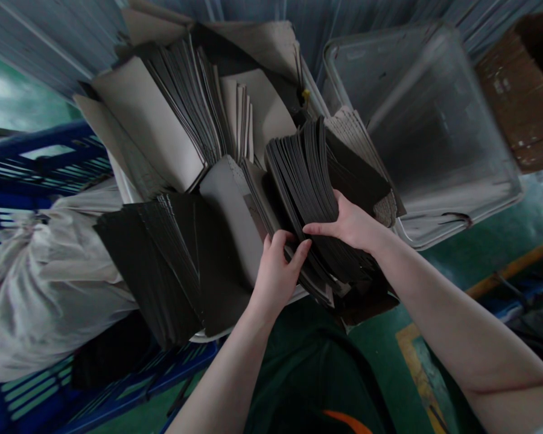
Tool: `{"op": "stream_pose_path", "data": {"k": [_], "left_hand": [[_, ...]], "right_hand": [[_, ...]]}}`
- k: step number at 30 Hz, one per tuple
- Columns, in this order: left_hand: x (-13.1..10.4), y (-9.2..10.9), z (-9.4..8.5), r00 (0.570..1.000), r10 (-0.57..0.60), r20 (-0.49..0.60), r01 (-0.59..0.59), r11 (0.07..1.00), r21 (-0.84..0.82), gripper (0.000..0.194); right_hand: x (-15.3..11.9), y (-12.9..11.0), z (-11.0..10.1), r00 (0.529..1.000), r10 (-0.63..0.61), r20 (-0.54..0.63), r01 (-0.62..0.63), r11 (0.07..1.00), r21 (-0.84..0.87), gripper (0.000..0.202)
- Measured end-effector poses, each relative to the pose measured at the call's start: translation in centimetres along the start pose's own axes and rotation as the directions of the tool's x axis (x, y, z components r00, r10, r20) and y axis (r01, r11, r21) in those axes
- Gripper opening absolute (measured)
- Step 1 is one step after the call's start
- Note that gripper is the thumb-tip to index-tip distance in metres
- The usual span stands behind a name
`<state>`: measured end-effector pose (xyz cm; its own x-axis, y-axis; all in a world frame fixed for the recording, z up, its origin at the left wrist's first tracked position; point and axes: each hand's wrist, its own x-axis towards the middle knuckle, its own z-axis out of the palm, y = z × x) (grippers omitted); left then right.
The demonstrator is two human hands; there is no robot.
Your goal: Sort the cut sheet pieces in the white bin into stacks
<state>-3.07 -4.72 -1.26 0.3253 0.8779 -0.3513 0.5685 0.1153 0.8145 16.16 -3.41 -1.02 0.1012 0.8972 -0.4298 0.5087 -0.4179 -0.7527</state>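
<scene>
A thick stack of dark grey sheets (298, 175), like cardboard or foam, stands on edge in the near right part of a loaded white bin. My right hand (350, 223) grips the stack from its right side, thumb laid across the upper edges and fingers partly hidden behind it. At the stack's lower left, my left hand (280, 265) is curled with thumb and fingers pinching the edges of sheets. Just left of that hand leans a grey panel (230, 199). More dark sheets (163, 259) fan out farther left.
Upright grey sheets (185, 96) and pale boards (149, 114) fill the bin's far side. To the right stands a translucent plastic bin (434, 120), with a brown cardboard box (520, 90) beyond. A blue crate (40, 150) holding white cloth (67, 271) is at left. Corrugated wall behind.
</scene>
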Motion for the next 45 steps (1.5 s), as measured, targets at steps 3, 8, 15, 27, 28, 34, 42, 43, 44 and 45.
{"op": "stream_pose_path", "data": {"k": [3, 8, 15, 27, 28, 34, 42, 43, 44, 45], "left_hand": [[0.0, -0.1, 0.0, 1.000, 0.007, -0.002, -0.007, 1.000, -0.006, 0.027], [0.0, -0.2, -0.1, 1.000, 0.006, 0.000, -0.006, 1.000, -0.003, 0.025], [-0.4, -0.4, 0.4, 0.998, -0.061, -0.026, 0.058, 0.994, -0.098, 0.026], [0.5, 0.7, 0.9, 0.997, 0.018, -0.078, -0.009, 0.993, 0.117, 0.034], [0.6, 0.7, 0.9, 0.997, 0.016, -0.081, -0.007, 0.994, 0.111, 0.036], [0.5, 0.7, 0.8, 0.997, 0.003, -0.073, 0.003, 0.996, 0.086, 0.033], [0.3, 0.6, 0.4, 0.999, 0.002, -0.053, 0.002, 0.997, 0.083, 0.030], [0.3, 0.6, 0.4, 0.999, 0.004, -0.052, 0.000, 0.997, 0.082, 0.030], [0.3, 0.6, 0.4, 0.999, 0.004, -0.051, 0.000, 0.997, 0.081, 0.029], [0.3, 0.6, 0.4, 0.999, 0.004, -0.048, -0.001, 0.997, 0.079, 0.029]], "right_hand": [[0.0, 0.0, 0.0, 1.000, 0.005, 0.003, -0.005, 1.000, 0.000, 0.079], [0.0, 0.0, 0.0, 1.000, 0.018, -0.004, -0.017, 1.000, 0.003, 0.082], [-0.1, -0.4, 0.0, 1.000, 0.004, -0.001, -0.004, 1.000, 0.018, 0.079], [-0.1, -0.4, 0.0, 1.000, 0.012, -0.012, -0.012, 1.000, 0.011, 0.078], [-0.1, -0.4, 0.0, 1.000, 0.012, -0.008, -0.012, 1.000, 0.012, 0.077], [0.0, 0.0, -0.1, 1.000, 0.010, 0.016, -0.010, 1.000, 0.027, 0.075], [-0.1, 0.3, -0.3, 1.000, 0.011, 0.011, -0.012, 0.998, 0.064, 0.072], [-0.1, 0.2, -0.3, 1.000, 0.011, 0.010, -0.012, 0.998, 0.061, 0.072], [-0.2, 0.1, -0.4, 1.000, 0.012, 0.008, -0.013, 0.998, 0.058, 0.072], [-0.2, 0.0, -0.4, 1.000, 0.014, 0.005, -0.014, 0.998, 0.053, 0.072]]}}
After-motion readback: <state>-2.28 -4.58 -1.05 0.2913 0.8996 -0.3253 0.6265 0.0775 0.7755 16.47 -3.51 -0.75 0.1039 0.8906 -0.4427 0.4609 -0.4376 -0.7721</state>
